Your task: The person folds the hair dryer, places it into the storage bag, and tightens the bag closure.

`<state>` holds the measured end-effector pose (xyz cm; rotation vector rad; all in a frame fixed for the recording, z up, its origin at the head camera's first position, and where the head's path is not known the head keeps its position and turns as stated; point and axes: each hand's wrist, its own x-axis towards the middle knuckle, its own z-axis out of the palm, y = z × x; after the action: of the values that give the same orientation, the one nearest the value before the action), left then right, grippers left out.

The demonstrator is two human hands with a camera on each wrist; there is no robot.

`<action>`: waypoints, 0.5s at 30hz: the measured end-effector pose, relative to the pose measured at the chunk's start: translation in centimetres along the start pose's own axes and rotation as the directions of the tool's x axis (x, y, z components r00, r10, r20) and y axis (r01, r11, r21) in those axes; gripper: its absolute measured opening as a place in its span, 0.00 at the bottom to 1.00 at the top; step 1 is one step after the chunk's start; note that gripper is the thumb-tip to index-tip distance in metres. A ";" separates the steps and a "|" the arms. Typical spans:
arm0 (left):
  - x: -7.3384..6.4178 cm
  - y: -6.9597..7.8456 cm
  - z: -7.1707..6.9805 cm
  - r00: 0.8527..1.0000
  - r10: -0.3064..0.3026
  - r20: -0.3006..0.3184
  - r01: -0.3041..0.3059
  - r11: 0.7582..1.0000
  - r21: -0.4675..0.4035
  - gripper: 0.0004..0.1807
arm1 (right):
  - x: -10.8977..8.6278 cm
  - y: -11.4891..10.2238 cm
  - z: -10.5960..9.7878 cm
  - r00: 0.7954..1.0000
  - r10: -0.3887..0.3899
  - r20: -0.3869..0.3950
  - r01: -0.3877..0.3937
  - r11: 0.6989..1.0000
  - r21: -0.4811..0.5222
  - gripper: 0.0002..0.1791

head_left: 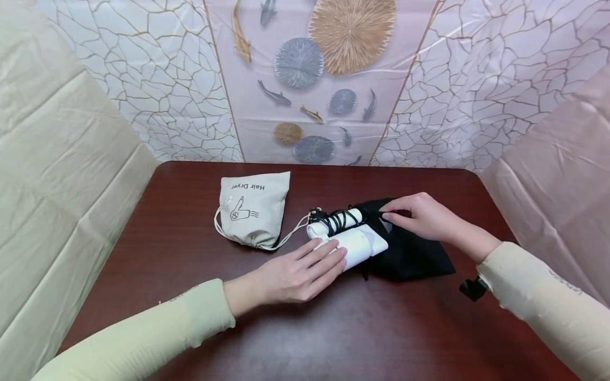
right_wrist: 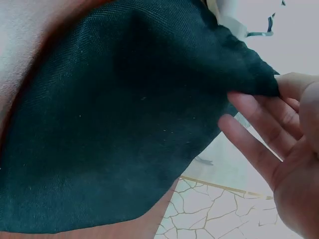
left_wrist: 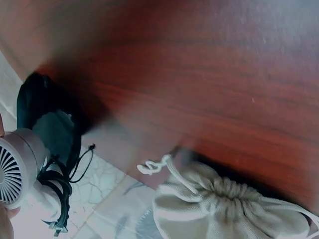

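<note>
My left hand (head_left: pixel 295 274) grips the body of a white folding hair dryer (head_left: pixel 358 247). A round slotted vent shows at the dryer's end (left_wrist: pixel 10 174) in the left wrist view. Black cord (head_left: pixel 339 221) is wound about its folded handle. The dryer's nozzle end lies at the mouth of a black drawstring bag (head_left: pixel 414 256); how far inside it reaches is hard to tell. With thumb and fingers my right hand (head_left: pixel 421 216) pinches the bag's rim at the far side. In the right wrist view the black cloth (right_wrist: pixel 119 124) hangs from that pinch.
A cream drawstring pouch (head_left: pixel 254 211) printed "Hair Dryer" lies at the back left of the dark brown table (head_left: pixel 305 338). Its white string (head_left: pixel 288 237) stretches toward the dryer. Patterned cloth walls (head_left: pixel 162 79) stand behind and at both sides.
</note>
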<state>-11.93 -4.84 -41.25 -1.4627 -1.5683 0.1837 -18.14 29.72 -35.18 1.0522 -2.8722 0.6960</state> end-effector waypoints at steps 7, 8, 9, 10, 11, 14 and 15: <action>-0.9 -0.7 0.9 1.000 0.010 0.029 -0.010 1.000 -0.005 0.20 | -0.5 0.1 0.4 0.998 -0.048 0.049 0.051 0.998 -0.043 0.11; -0.9 -0.7 1.0 0.999 0.016 0.034 -0.016 1.000 -0.007 0.20 | -0.6 0.1 0.5 0.997 -0.057 0.052 0.059 0.997 -0.048 0.11; -1.0 -0.7 1.1 0.999 0.022 0.039 -0.021 1.000 -0.012 0.21 | -0.6 0.1 0.6 0.997 -0.063 0.053 0.066 0.996 -0.053 0.11; -1.0 -0.7 1.2 0.999 0.028 0.041 -0.028 1.000 -0.012 0.21 | -0.7 0.1 0.6 0.996 -0.070 0.051 0.072 0.996 -0.056 0.11; -1.0 -0.7 1.2 0.999 0.035 0.042 -0.034 0.999 -0.012 0.21 | -0.7 0.1 0.7 0.996 -0.075 0.047 0.077 0.995 -0.056 0.11; -0.9 -0.6 1.4 0.998 0.061 0.034 -0.060 0.998 -0.014 0.20 | -0.6 0.0 0.9 0.996 -0.084 0.018 0.085 0.995 -0.053 0.10; -0.9 -0.6 1.4 0.997 0.070 0.028 -0.069 0.997 -0.015 0.20 | -0.6 0.0 0.9 0.996 -0.087 0.005 0.087 0.995 -0.050 0.10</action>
<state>-13.43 -5.08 -42.05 -1.5326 -1.5453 0.2358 -17.57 29.71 -36.10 1.1643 -2.8102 0.6147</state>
